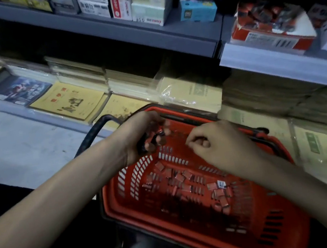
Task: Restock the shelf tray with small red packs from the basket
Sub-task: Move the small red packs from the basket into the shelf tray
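Observation:
A red plastic basket [127, 204] stands on the floor below me, with several small red packs [184, 178] scattered on its bottom. My left hand [140, 133] is above the basket's far left corner, its fingers curled round a bunch of small red packs [160, 133]. My right hand [213, 142] hovers over the basket's far side with fingers curled; whether it holds a pack is hidden. The red-and-white shelf tray [272, 39] with several red packs in it sits on the shelf at the upper right.
The basket's black handle [92, 133] arcs up at the left. Yellow notebooks [69, 101] and wrapped paper stacks [194, 94] fill the low shelf behind the basket. Boxes [149, 12] line the grey shelf above. Grey floor lies at the left.

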### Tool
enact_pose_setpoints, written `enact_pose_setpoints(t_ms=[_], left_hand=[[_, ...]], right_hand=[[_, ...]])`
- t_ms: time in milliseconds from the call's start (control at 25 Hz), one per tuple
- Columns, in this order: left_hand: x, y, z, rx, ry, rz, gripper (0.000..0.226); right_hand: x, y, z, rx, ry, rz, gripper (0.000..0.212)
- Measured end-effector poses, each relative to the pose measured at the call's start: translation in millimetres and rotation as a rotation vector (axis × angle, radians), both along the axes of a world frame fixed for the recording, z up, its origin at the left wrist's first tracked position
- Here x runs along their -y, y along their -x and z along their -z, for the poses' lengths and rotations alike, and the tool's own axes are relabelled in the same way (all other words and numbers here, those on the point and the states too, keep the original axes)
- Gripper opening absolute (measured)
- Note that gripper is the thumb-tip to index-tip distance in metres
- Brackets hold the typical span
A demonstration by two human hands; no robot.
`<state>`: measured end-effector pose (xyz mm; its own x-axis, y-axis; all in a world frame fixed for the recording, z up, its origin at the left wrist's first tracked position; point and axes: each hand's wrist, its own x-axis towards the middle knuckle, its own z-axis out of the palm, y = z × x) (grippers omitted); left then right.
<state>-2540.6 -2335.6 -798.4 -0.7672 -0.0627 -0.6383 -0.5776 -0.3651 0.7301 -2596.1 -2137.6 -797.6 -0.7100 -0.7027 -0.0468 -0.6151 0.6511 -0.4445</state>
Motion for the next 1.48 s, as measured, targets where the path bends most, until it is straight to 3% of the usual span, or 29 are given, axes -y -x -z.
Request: enact_pose_setpoints(t_ms=[160,400,520,680,800,1000,1320,1480], left_hand=[[6.7,-25.6,40.2,0.122,0.075,-0.011,0.019],[20.4,-37.8,79.7,0.142,0.16,-0.072,0.02],[24.7,-39.6,90.6,0.144,0.188,-0.096,0.02],[24.8,-37.7,95.1,0.151,0.2,-0.103,0.018],[27.1,-35.2,97.8,0.16,0.168,-0.108,0.02],[26.7,-28.1,97.1,0.204,0.14,-0.13,0.019],[17.0,-23.0,80.9,0.251,0.018,-0.246,0.018],[-3.1,-7.0,54.8,0.238,-0.069,-0.237,0.023]], right_hand=[[19.0,-8.1,58.4,0.114,-0.188,-0.103,0.016],[65.2,-17.9,161.6,0.241,-0.358,-0.162,0.009],[103.0,-36.7,236.8,0.206,-0.473,-0.236,0.037],[132.3,-38.1,321.2,0.102,-0.663,-0.31,0.052],[133.9,-27.9,372.7,0.1,-0.628,-0.376,0.052],[110.9,-28.2,341.1,0.166,-0.447,-0.315,0.024],[74.2,-18.2,305.7,0.38,-0.315,0.018,0.015],[56.8,5.4,216.1,0.341,-0.062,0.11,0.014]])
